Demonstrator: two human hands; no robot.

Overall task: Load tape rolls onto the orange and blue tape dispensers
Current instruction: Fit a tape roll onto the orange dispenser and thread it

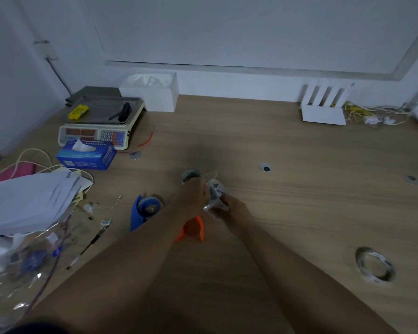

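Mid-table, my left hand [193, 194] and right hand [232, 210] both pinch a wrapped tape roll [216, 191] (label blurred). The orange dispenser [192, 228] lies just beneath my left wrist, partly hidden; the blue dispenser [144, 210] sits left of it, toward the table's left edge.

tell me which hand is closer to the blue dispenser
Left. The left hand is just up and right of the blue dispenser; the right hand is farther right, past the orange dispenser.
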